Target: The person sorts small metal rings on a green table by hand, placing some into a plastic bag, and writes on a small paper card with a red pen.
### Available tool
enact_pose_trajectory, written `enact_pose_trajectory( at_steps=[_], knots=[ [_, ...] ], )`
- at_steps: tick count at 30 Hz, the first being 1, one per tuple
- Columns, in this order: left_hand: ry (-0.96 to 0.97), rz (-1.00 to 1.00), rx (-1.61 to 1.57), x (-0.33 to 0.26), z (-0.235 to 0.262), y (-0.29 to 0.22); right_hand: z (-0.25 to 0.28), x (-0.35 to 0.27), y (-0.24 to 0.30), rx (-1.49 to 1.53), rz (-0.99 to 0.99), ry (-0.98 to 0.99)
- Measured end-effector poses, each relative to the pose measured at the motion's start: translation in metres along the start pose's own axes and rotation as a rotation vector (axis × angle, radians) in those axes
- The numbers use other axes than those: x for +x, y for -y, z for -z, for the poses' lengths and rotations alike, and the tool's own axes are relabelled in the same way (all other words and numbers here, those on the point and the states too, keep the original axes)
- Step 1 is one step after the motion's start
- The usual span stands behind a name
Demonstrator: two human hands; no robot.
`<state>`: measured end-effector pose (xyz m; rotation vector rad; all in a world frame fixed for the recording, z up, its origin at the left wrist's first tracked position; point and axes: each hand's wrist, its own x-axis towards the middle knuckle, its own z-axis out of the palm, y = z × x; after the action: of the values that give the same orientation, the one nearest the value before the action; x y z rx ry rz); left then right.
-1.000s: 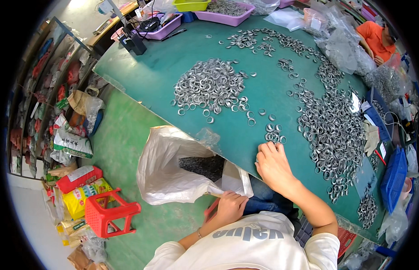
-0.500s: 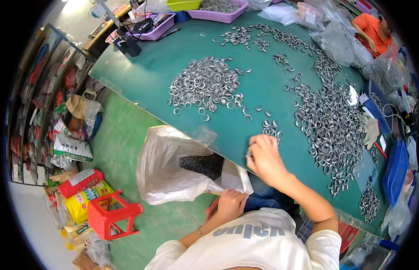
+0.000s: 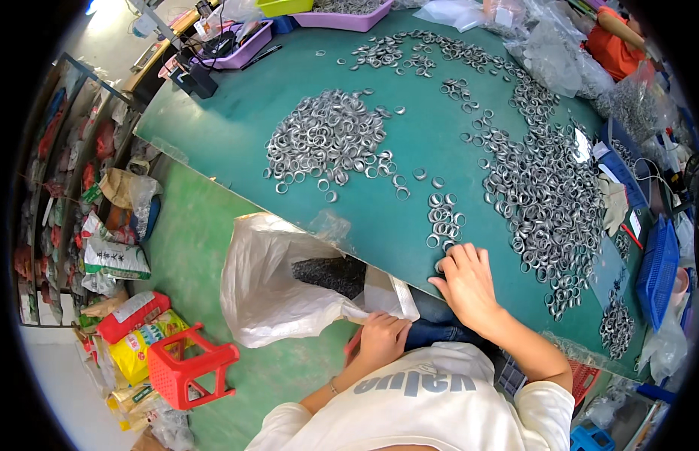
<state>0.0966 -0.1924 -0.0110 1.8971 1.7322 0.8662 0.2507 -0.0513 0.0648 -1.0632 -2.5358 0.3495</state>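
Observation:
My left hand (image 3: 385, 337) is closed on the rim of a large white woven sack (image 3: 270, 301), held open below the table's edge. Dark small pieces (image 3: 330, 276) lie inside the sack; their kind is too small to tell. My right hand (image 3: 469, 284) rests at the near table edge, fingers curled, with a grey metal ring at the thumb and fingertips. Just beyond it lies a small cluster of metal rings (image 3: 444, 218). Farther left is a rounded heap of such rings (image 3: 330, 135), and a bigger spread of rings (image 3: 548, 199) covers the right side.
The green-topped table (image 3: 237, 143) slants across the view. Purple trays (image 3: 342, 20) stand at its far side, a blue basket (image 3: 656, 272) at the right. A red stool (image 3: 191, 364) and bags are on the floor at left. Another person in orange (image 3: 614, 45) is at the far right.
My right hand has moved right and slightly nearer, along the table edge by the small ring cluster. The left hand keeps its hold on the sack. The whole view has shifted slightly.

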Motion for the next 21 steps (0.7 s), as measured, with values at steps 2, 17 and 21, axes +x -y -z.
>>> enact_pose_trajectory(
  at_steps=[2,17,21],
  knots=[
    [0.009,-0.014,0.005,0.002,0.001,0.001,-0.004,-0.004,-0.003,-0.059,0.017,-0.028],
    [-0.018,-0.016,0.008,-0.001,0.001,0.001,0.001,0.04,-0.038,-0.056,0.048,-0.173],
    [-0.026,-0.019,0.01,-0.002,0.001,0.002,0.004,0.037,-0.033,0.184,-0.096,-0.226]
  ],
)
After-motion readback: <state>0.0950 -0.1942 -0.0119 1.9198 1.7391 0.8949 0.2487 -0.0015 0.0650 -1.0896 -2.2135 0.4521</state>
